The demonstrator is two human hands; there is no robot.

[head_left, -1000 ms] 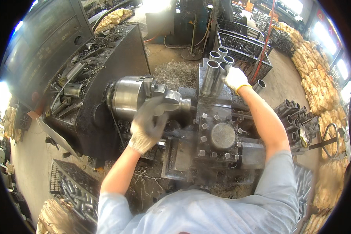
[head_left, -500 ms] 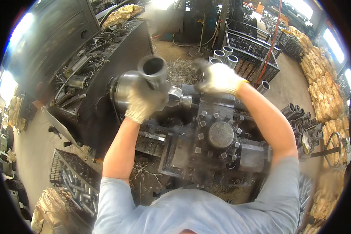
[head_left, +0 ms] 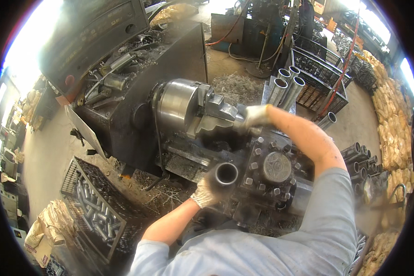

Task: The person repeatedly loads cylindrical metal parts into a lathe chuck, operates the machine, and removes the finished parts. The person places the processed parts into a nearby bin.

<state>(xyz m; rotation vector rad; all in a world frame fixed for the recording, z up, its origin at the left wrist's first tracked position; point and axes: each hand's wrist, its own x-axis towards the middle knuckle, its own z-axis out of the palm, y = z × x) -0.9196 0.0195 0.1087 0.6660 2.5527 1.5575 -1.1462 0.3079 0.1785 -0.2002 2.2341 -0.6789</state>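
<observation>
My gloved left hand (head_left: 209, 192) is wrapped round a short grey metal tube (head_left: 226, 175), its round mouth facing up, close to my body and left of the bolted tool post (head_left: 277, 168). At the jaws (head_left: 215, 106) of the lathe chuck (head_left: 178, 103) is my gloved right hand (head_left: 256, 116), its fingers curled. Grey metal shows at its fingertips beside the jaws, but I cannot make out what it grips. Blur and the glove hide those fingertips.
Several shiny tubes (head_left: 290, 92) stand behind the tool post. More tubes (head_left: 359, 158) lie at the right. Black crates (head_left: 319, 83) stand at the back right; a crate of small metal parts (head_left: 96, 211) sits lower left. Metal shavings (head_left: 237, 87) cover the floor behind the lathe.
My left hand has carried the tube away from the chuck, back toward my body. My right hand has come down to the chuck jaws. The whole view has shifted.
</observation>
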